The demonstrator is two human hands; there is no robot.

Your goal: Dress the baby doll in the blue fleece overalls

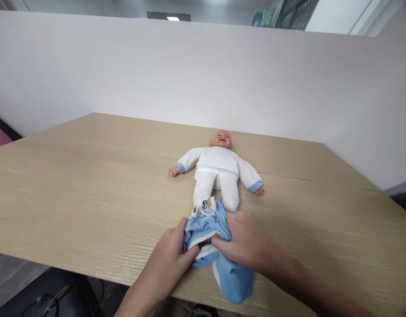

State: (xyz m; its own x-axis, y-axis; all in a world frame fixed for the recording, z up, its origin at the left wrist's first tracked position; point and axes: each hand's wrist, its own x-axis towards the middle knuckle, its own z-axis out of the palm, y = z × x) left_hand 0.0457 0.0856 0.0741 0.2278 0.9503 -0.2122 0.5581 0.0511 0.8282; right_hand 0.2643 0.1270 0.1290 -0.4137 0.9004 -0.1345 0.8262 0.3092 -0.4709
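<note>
One baby doll (217, 169) lies face up on a pale wooden table (74, 185), a little right of centre. Its head points away from the person and its legs point toward them. The doll wears a white suit with two blue cuffs, and its two arms are spread out to the sides, both small hands resting on the tabletop.

At the doll's feet is one blue terry garment (234, 277) with a white band inside and a small printed patch near its top. The bunched upper part covers the ends of both doll legs, so the feet cannot be seen. The lower part lies flat on the table and reaches its near edge.

Two bare hands come in from the bottom of the view and both grip this garment. The left hand (170, 257) is closed on the garment's left side, fingers curled into the cloth. The right hand (247, 240) lies over the garment's right side with its fingers bent down around the fabric and its thumb pressed against the white band. The two thumbs sit near each other at the garment's opening. Neither hand touches the doll's suit.

A plain white wall (189, 75) stands along the far and right edges of the table.
</note>
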